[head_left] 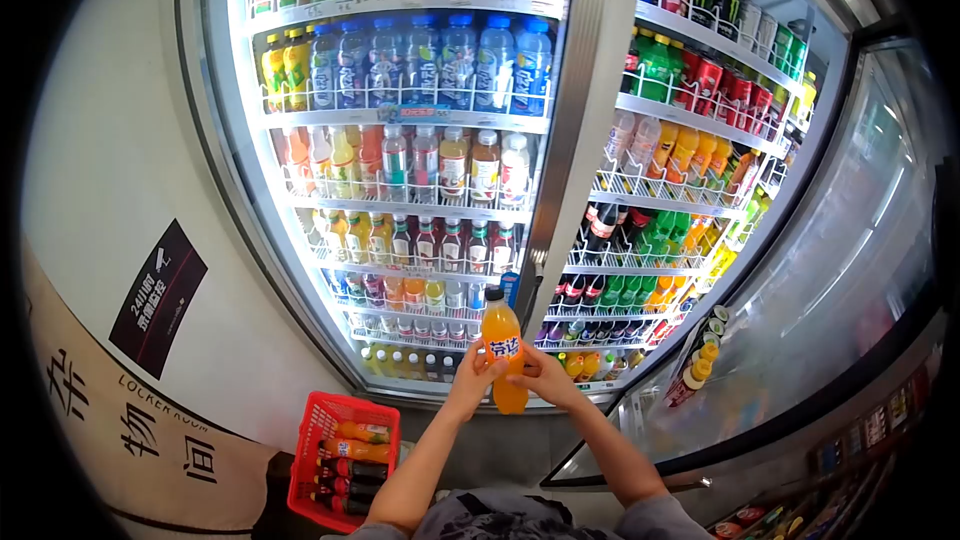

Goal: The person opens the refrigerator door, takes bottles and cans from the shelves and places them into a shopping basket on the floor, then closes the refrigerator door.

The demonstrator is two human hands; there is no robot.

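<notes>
An orange soda bottle (507, 392) with a black cap stands upright between both hands, in front of the drinks fridge. My left hand (476, 378) is closed around its left side near the label. On the other side, my right hand (545, 378) has its fingers against the lower half of the bottle. Down to the left, a red basket (311, 418) holds orange bottles (356, 451) and dark bottles (350, 487) lying on their sides.
The fridge has a left section with shelves (410, 118) of bottles and a right section with shelves (700, 113) of cans and bottles. Its glass door (790, 270) stands open at the right. A white wall (110, 140) bounds the left side.
</notes>
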